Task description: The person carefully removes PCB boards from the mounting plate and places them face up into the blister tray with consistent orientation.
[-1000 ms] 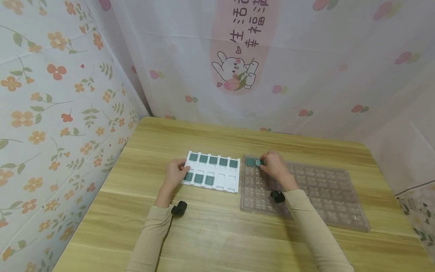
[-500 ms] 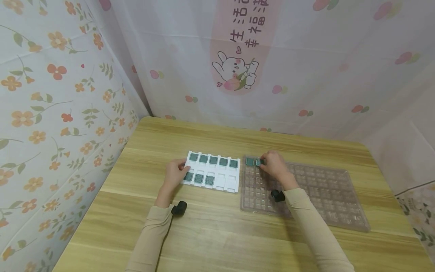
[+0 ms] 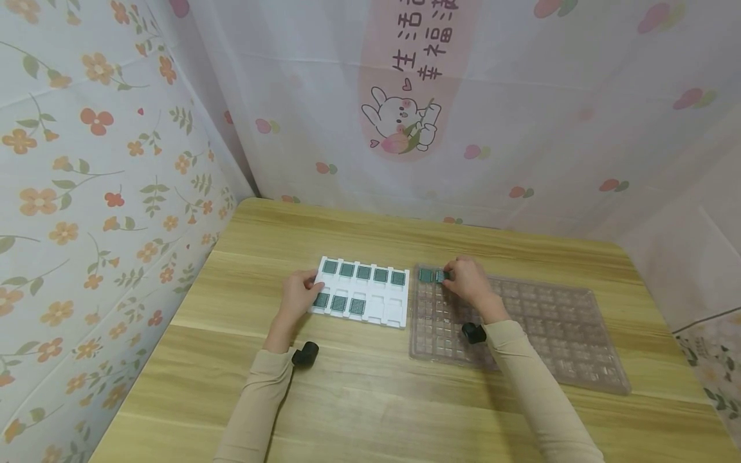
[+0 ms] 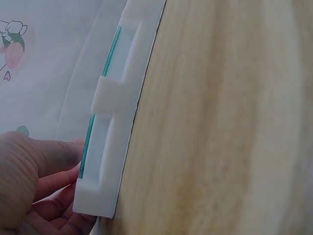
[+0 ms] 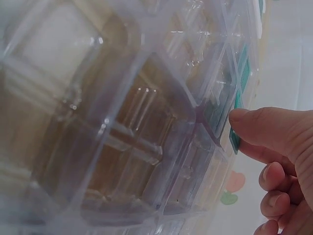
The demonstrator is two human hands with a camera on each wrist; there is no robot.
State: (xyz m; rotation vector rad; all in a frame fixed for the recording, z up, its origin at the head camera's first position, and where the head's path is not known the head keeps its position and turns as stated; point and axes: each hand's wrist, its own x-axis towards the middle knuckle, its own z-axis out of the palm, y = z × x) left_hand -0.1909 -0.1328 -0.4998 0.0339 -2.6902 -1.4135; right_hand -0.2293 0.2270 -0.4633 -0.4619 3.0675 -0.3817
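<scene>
**A thin edge leaves little room for error**

From the head camera I see the right hand (image 3: 470, 283) pinching a green square (image 3: 440, 276) in the far row of the clear tray (image 3: 556, 328), just beside a neighbouring square (image 3: 425, 276). I can't tell whether it sits fully in its pocket; if it is tilted, letting go could leave it propped on a divider, and a sideways nudge could unseat its neighbour. The left hand (image 3: 298, 297) grips the left end of the white tray (image 3: 382, 290), where a tug could jolt the eight gridded squares (image 3: 363, 274) from their shallow pockets.

Through the left wrist camera, the white tray looks matte and thick-walled, its notches baring slim teal edges.

On the right wrist camera, I get glossy, see-through plastic moulded into ridged cells. Thumb and forefinger hold the flat, thin plate, the other fingers curled; a slackened pinch could let it slide.
</scene>
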